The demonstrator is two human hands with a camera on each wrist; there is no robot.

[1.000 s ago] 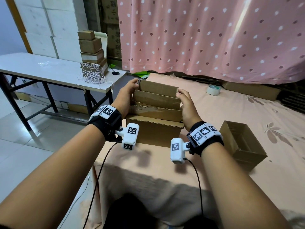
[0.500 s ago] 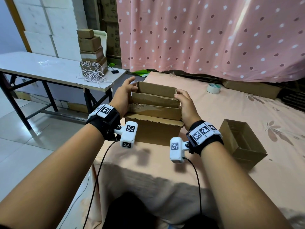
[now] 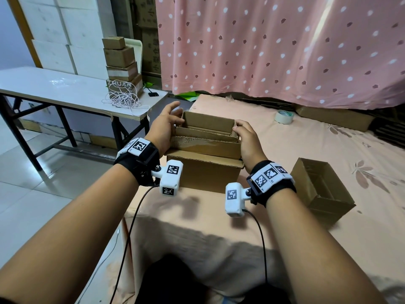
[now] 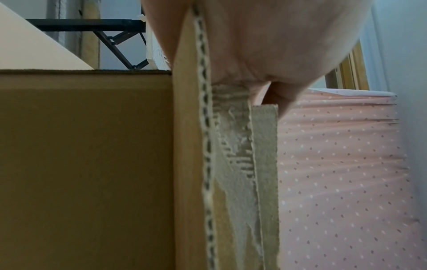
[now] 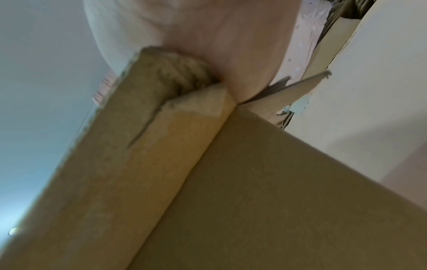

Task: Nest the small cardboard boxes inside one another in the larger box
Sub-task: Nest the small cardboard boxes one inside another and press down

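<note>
A large brown cardboard box point(image 3: 206, 174) stands at the near edge of the pink-covered bed. A middle box point(image 3: 206, 148) sits nested in it, and a smaller inner box point(image 3: 208, 122) sits in that. My left hand point(image 3: 168, 126) rests against the left end of the nested boxes, fingers fairly straight and spread. My right hand point(image 3: 245, 137) curls over the right end wall of the inner box. In the left wrist view the palm point(image 4: 265, 36) lies along a raw corrugated edge point(image 4: 205, 146). The right wrist view shows the palm point(image 5: 208, 27) pressed on a torn cardboard corner point(image 5: 175, 76).
Another open small box point(image 3: 322, 194) lies on the bed at the right. A tape roll point(image 3: 283, 116) and a flat carton point(image 3: 333, 117) are farther back by the curtain. A white table point(image 3: 65, 88) at the left carries stacked boxes point(image 3: 121, 64) and a coiled cord point(image 3: 122, 99).
The inner box has sunk lower into the nested stack. My left hand's fingers have straightened and spread off the box edge; my right hand keeps its hold.
</note>
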